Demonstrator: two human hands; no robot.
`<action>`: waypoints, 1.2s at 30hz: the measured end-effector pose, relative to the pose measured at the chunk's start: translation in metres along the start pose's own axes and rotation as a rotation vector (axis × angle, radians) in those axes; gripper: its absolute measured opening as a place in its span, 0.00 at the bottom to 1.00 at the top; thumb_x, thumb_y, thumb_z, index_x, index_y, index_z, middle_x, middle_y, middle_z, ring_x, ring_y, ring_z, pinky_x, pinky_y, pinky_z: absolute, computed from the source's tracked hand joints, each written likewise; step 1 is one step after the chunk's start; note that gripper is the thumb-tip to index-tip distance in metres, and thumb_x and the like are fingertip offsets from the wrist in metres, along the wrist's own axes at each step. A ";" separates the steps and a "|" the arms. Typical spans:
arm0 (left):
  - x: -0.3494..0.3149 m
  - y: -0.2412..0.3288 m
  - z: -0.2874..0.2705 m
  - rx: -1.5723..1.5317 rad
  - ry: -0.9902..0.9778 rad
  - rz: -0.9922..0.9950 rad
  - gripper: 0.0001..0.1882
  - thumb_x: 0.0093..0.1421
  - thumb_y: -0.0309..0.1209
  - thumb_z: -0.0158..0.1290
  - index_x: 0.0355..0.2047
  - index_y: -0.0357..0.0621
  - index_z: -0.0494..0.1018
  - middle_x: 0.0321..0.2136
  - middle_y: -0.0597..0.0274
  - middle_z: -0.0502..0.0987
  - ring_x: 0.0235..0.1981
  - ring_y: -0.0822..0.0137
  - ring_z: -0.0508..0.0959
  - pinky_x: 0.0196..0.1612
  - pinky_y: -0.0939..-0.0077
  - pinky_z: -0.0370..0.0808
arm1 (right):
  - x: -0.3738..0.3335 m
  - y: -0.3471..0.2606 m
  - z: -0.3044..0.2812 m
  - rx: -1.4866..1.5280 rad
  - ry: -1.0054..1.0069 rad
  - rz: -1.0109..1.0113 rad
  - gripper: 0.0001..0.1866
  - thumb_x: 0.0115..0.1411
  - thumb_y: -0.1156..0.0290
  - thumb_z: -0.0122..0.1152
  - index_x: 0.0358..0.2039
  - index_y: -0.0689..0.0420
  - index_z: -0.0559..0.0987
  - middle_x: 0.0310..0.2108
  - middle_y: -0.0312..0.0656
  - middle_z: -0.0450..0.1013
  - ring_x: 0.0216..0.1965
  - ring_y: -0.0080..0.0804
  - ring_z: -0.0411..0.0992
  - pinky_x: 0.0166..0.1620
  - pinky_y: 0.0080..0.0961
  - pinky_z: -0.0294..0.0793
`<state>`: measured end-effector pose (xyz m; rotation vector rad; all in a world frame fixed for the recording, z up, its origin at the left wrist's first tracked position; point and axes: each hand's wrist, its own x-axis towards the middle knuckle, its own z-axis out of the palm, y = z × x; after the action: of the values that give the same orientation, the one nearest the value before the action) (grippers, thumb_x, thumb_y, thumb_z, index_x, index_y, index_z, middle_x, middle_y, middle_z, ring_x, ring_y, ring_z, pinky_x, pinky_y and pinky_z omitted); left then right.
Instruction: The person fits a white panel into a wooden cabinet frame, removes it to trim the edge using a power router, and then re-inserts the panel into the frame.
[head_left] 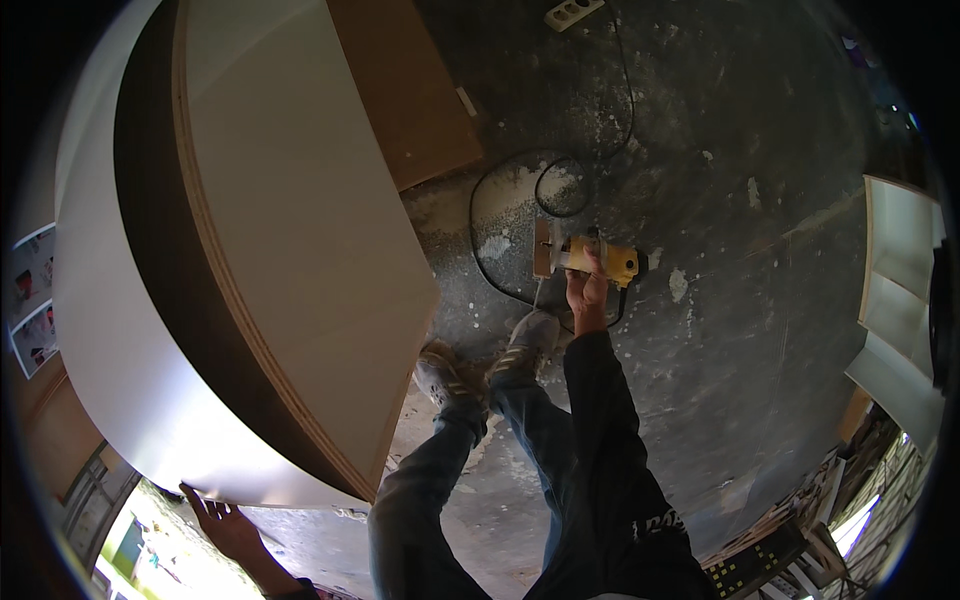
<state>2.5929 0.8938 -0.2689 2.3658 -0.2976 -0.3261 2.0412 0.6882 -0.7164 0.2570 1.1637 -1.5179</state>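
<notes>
Yellow power tool [622, 265] clasped in the right grip [588, 291], held over the grey floor [720, 340]; any marking on it too small to read. Pale lettering [657, 524] seen on the dark sleeve [610, 425] behind that grip. Black cord [632, 100] looped ahead and left of it, power strip [573, 12] farther ahead. Left grip [225, 527] spread, fingers placed at the near edge of a curved white panel [170, 400].
</notes>
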 end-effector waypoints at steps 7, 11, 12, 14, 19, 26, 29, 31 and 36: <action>-0.002 0.015 0.020 -0.369 0.196 -0.156 0.28 0.75 0.33 0.46 0.74 0.48 0.59 0.72 0.53 0.60 0.66 0.60 0.62 0.68 0.62 0.57 | 0.041 0.006 -0.013 0.020 -0.025 0.025 0.30 0.59 0.74 0.72 0.61 0.51 0.73 0.55 0.36 0.75 0.59 0.37 0.72 0.63 0.45 0.68; 0.015 -0.018 -0.008 -0.280 0.061 -0.002 0.39 0.70 0.49 0.54 0.75 0.49 0.56 0.76 0.51 0.47 0.76 0.56 0.46 0.75 0.60 0.44 | 0.050 0.011 -0.018 0.065 -0.036 0.075 0.29 0.60 0.73 0.72 0.62 0.51 0.72 0.56 0.37 0.74 0.61 0.38 0.71 0.65 0.45 0.67; 0.014 -0.016 -0.006 -0.258 0.055 -0.008 0.38 0.70 0.48 0.55 0.75 0.50 0.57 0.77 0.52 0.45 0.77 0.56 0.43 0.75 0.61 0.42 | 0.050 0.011 -0.020 0.068 -0.036 0.077 0.29 0.61 0.72 0.71 0.62 0.51 0.72 0.57 0.37 0.74 0.61 0.38 0.70 0.65 0.45 0.66; 0.012 -0.012 -0.004 -0.222 0.112 -0.022 0.37 0.70 0.47 0.55 0.74 0.51 0.58 0.74 0.53 0.51 0.72 0.60 0.53 0.71 0.64 0.50 | 0.048 0.013 -0.024 0.084 -0.026 0.095 0.29 0.62 0.71 0.71 0.62 0.52 0.72 0.58 0.37 0.73 0.62 0.39 0.69 0.66 0.46 0.65; 0.022 -0.018 -0.021 -0.251 0.061 -0.051 0.34 0.69 0.47 0.58 0.72 0.52 0.63 0.56 0.61 0.65 0.49 0.73 0.65 0.51 0.72 0.64 | 0.042 0.014 -0.034 0.027 -0.045 0.136 0.27 0.66 0.66 0.67 0.63 0.54 0.70 0.62 0.41 0.70 0.66 0.42 0.66 0.70 0.47 0.61; 0.002 0.011 -0.002 -0.276 0.147 -0.126 0.33 0.68 0.43 0.59 0.69 0.45 0.64 0.54 0.59 0.68 0.54 0.65 0.66 0.54 0.60 0.66 | 0.022 0.004 -0.034 -0.316 0.106 0.237 0.23 0.68 0.63 0.65 0.59 0.60 0.73 0.56 0.45 0.75 0.61 0.39 0.72 0.61 0.38 0.71; 0.014 -0.013 0.002 -0.219 -0.043 -0.090 0.49 0.63 0.46 0.62 0.75 0.47 0.45 0.70 0.46 0.52 0.70 0.44 0.60 0.69 0.41 0.57 | 0.004 -0.043 -0.076 -0.909 0.293 -0.151 0.19 0.67 0.66 0.64 0.53 0.62 0.77 0.47 0.43 0.78 0.47 0.32 0.78 0.48 0.28 0.76; 0.027 -0.003 -0.007 0.033 0.016 0.002 0.51 0.59 0.48 0.66 0.74 0.47 0.48 0.71 0.42 0.47 0.70 0.43 0.58 0.70 0.40 0.55 | -0.050 -0.039 -0.040 -0.979 0.306 -0.373 0.12 0.67 0.68 0.62 0.44 0.63 0.81 0.36 0.39 0.79 0.32 0.27 0.75 0.38 0.26 0.75; 0.114 0.014 -0.027 0.251 0.221 0.084 0.57 0.54 0.60 0.67 0.74 0.45 0.53 0.70 0.40 0.49 0.70 0.41 0.57 0.66 0.40 0.63 | -0.252 -0.043 0.141 -0.733 -0.186 -0.336 0.13 0.71 0.65 0.59 0.47 0.62 0.80 0.41 0.40 0.78 0.38 0.27 0.76 0.43 0.27 0.76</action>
<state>2.7068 0.8663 -0.2565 2.5973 -0.3485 0.0159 2.1471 0.7325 -0.4477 -0.5852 1.5731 -1.2539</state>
